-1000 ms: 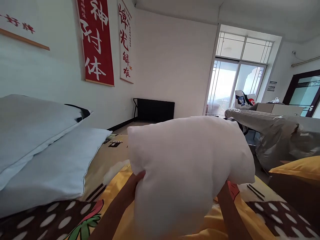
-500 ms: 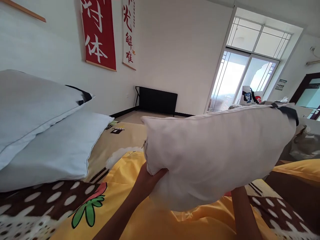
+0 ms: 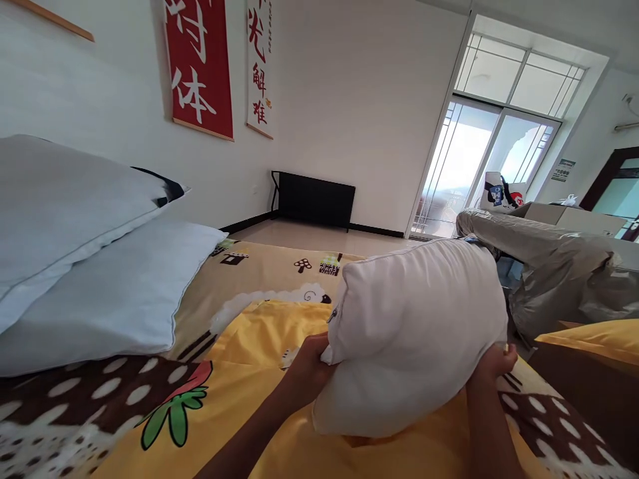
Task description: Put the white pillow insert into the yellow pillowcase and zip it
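Head camera shows the left hand (image 3: 307, 362) and right hand (image 3: 492, 364) gripping the lower corners of the white pillow (image 3: 414, 326), seemingly light, squashy, easily held there.

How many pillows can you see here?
3. One white pillow is gripped between the left hand and right hand; two more are stacked at the left, upper pillow on lower pillow. Others may lie out of frame.

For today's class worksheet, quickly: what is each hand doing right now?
Left hand: closed on the white pillow.
Right hand: closed on the same pillow's other end.
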A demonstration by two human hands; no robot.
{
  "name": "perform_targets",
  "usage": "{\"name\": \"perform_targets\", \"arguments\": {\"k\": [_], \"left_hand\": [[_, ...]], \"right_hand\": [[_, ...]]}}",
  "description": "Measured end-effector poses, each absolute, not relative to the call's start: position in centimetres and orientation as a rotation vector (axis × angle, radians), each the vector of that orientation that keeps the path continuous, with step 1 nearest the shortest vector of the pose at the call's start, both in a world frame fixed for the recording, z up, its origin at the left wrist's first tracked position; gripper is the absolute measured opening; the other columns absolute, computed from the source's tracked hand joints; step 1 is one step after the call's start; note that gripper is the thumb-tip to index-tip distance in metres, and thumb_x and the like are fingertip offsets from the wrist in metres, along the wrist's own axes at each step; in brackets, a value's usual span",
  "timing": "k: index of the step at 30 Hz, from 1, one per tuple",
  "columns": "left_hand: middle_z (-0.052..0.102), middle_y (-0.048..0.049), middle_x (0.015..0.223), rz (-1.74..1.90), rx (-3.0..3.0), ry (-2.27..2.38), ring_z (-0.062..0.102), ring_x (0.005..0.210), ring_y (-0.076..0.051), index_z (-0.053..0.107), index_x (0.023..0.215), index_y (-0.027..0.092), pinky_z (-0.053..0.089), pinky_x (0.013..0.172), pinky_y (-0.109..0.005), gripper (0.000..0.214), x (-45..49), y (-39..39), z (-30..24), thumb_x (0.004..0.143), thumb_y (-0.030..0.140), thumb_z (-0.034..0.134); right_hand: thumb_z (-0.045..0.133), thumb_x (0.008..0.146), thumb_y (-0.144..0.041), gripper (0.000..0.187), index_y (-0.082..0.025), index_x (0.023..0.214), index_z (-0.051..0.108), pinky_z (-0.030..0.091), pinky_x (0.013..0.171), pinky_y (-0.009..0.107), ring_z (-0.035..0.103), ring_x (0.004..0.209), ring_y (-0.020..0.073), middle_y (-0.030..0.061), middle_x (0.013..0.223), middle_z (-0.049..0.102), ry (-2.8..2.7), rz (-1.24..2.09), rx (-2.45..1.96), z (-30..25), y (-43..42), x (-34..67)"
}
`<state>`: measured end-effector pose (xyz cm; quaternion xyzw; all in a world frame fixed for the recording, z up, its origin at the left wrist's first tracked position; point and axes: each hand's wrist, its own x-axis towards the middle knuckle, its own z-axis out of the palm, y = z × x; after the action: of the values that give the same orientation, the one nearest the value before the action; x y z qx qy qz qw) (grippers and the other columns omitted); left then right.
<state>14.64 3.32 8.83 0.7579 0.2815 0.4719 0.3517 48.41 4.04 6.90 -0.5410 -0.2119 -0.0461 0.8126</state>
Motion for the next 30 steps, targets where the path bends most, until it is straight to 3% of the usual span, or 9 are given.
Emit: {"name": "perform_targets", "arguments": {"k": [4,9,14,20,27,30], "left_hand": [[0.051,0.0002,0.059,1.188,2.103,0.589,0.049,0.061,-0.011,0.052,0.054,0.014,0.040,0.059,-0.019,0.019,15.1,3.1,8.1,0.064,0.004,0.039],[0.053,-0.0006,0.062,1.130,2.221,0.560,0.052,0.063,-0.012,0.053,0.053,0.017,0.044,0.064,-0.020,0.026,15.4,1.8,8.9,0.066,0.001,0.038],[0.065,-0.0065,0.101,1.035,2.412,0.411,0.059,0.086,-0.017,0.066,0.079,0.020,0.046,0.080,-0.027,0.029,15.5,-0.1,10.6,0.075,0.006,0.041],[0.059,-0.0047,0.123,0.869,2.606,0.424,0.057,0.104,-0.020,0.062,0.110,0.029,0.044,0.089,-0.032,0.045,15.5,-1.9,11.6,0.074,0.006,0.048],[0.063,-0.0050,0.116,0.758,2.777,0.374,0.057,0.106,-0.023,0.059,0.111,0.028,0.043,0.093,-0.037,0.038,15.4,-3.2,12.5,0.077,0.014,0.051],[0.060,-0.0069,0.119,0.767,2.763,0.437,0.054,0.110,-0.025,0.051,0.123,0.028,0.042,0.096,-0.038,0.048,15.3,-3.5,12.4,0.076,0.019,0.057]], "right_hand": [[0.047,0.082,-0.022,0.055,-0.019,0.136,0.039,0.030,0.108,0.046,0.037,0.132,0.0229,0.0076,0.142,0.040,-0.499,-0.107,-1.013,8.8,3.0,46.1],[0.031,0.093,-0.033,0.049,-0.019,0.139,0.039,0.026,0.107,0.056,0.033,0.135,0.0289,0.0106,0.144,0.039,-1.295,-0.335,-0.848,12.7,-2.6,39.4],[0.032,0.094,-0.041,0.053,-0.024,0.144,0.029,0.019,0.106,0.061,0.025,0.137,0.0338,0.0086,0.150,0.028,-1.779,-0.464,-0.899,14.0,-6.5,36.4],[0.033,0.093,-0.040,0.050,-0.021,0.139,0.040,0.026,0.102,0.060,0.034,0.131,0.0373,0.0114,0.143,0.040,-1.703,-0.562,-0.900,14.8,-8.5,36.6],[0.024,0.094,-0.051,0.056,-0.022,0.140,0.039,0.031,0.098,0.050,0.046,0.122,0.0352,0.0118,0.132,0.052,-1.826,-0.742,-0.929,15.3,-10.1,37.2],[0.026,0.094,-0.049,0.052,-0.022,0.134,0.045,0.033,0.094,0.051,0.053,0.111,0.0338,0.0126,0.117,0.059,-1.800,-0.659,-0.973,15.2,-9.8,36.7]]}}
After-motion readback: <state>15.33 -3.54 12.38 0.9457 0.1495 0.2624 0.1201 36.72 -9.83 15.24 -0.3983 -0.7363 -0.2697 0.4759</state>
